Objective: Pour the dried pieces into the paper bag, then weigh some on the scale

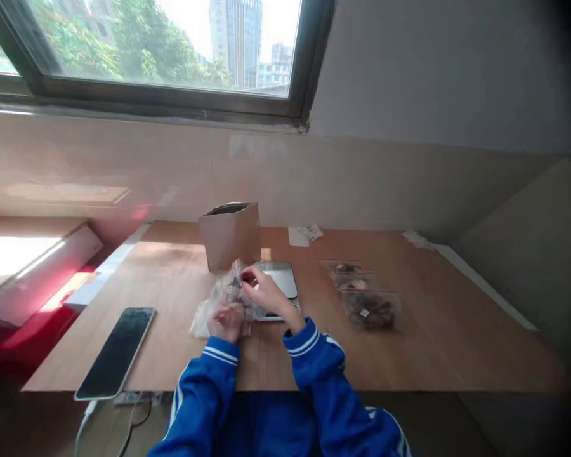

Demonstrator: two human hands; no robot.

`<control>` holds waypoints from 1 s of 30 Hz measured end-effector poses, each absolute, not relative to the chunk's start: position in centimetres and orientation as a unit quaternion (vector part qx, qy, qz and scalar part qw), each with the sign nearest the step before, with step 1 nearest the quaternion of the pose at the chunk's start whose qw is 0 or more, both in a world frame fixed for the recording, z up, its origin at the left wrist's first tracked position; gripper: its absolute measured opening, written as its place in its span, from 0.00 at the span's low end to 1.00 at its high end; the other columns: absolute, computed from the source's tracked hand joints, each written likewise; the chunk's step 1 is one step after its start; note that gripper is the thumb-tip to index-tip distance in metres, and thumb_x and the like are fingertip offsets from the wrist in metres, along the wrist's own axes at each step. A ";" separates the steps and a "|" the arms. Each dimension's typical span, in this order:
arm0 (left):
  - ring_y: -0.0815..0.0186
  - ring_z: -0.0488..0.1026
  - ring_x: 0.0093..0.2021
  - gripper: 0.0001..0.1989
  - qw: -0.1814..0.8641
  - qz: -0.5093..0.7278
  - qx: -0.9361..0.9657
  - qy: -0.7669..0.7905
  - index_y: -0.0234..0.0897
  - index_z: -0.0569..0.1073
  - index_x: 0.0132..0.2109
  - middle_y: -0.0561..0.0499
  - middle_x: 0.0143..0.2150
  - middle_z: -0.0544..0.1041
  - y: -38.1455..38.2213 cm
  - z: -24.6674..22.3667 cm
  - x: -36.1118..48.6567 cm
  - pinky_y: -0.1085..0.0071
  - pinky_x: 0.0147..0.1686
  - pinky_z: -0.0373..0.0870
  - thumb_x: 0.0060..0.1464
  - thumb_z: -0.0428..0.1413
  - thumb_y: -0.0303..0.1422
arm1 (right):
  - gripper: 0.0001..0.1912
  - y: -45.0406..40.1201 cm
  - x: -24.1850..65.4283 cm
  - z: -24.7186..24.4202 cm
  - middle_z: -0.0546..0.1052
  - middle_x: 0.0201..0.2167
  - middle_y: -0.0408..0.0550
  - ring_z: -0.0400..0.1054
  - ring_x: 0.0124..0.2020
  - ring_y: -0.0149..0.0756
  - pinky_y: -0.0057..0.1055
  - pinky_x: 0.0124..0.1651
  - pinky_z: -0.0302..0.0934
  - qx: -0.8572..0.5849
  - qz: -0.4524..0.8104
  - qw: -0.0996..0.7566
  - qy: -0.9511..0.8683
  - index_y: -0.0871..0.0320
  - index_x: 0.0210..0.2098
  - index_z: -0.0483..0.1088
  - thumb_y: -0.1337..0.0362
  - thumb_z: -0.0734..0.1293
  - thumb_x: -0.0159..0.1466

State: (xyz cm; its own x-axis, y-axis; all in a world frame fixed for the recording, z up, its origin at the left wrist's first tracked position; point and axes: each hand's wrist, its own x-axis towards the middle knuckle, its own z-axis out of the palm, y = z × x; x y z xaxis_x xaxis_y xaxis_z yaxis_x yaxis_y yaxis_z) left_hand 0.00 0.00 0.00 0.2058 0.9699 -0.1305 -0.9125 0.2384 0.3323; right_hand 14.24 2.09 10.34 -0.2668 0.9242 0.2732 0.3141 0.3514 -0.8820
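Note:
Both hands are at a clear zip bag (238,289) with a red line along its mouth, held near the middle of the table. My left hand (226,322) is closed on the lower part of the bag, fingers curled. My right hand (265,293) pinches the bag near its upper edge. A loose pile of clear plastic bags (202,317) lies beside my left hand. Partly behind my right hand sits a flat scale with a silver plate (283,278). Whatever may be inside the held bag is too small to make out.
A brown paper bag (233,238) stands open behind my hands. To the right lie three zip bags of dark pieces, the nearest filled bag (371,310) largest. A phone (117,352) with a cable rests at the table's front left. White scraps (309,233) lie by the wall.

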 end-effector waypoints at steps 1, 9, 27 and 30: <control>0.68 0.78 0.32 0.11 0.770 0.612 0.091 0.155 0.33 0.75 0.33 0.50 0.26 0.78 -0.1 0.2 0.1 0.75 0.35 0.73 0.44 0.51 0.18 | 0.09 2.1 14.5 10.2 0.74 0.36 0.47 0.68 0.37 0.33 0.29 0.41 0.61 -0.439 0.363 0.413 -0.711 0.60 0.41 0.68 0.68 0.62 0.60; 0.67 0.77 0.42 0.14 0.771 0.599 0.099 0.190 0.34 0.74 0.45 0.49 0.38 0.81 -0.1 1.3 0.5 0.70 0.47 0.72 0.60 0.45 0.26 | 0.10 2.4 16.5 9.8 0.74 0.36 0.43 0.66 0.34 0.31 0.28 0.39 0.61 -0.408 0.437 0.350 -0.721 0.58 0.40 0.69 0.67 0.61 0.60; 0.63 0.77 0.43 0.18 0.737 0.594 0.120 0.300 0.31 0.73 0.48 0.45 0.43 0.79 0.6 0.2 1.5 0.69 0.47 0.72 0.62 0.47 0.40 | 0.22 1.7 15.5 8.7 0.72 0.43 0.47 0.66 0.44 0.40 0.35 0.49 0.60 -0.322 0.473 0.332 -0.750 0.57 0.49 0.65 0.63 0.72 0.55; 0.62 0.76 0.43 0.18 0.738 0.587 0.126 0.308 0.32 0.74 0.47 0.45 0.42 0.79 0.7 -0.2 1.5 0.68 0.47 0.72 0.62 0.46 0.41 | 0.22 1.9 15.5 8.1 0.72 0.41 0.47 0.66 0.42 0.39 0.35 0.48 0.61 -0.327 0.465 0.332 -0.753 0.57 0.48 0.66 0.63 0.72 0.55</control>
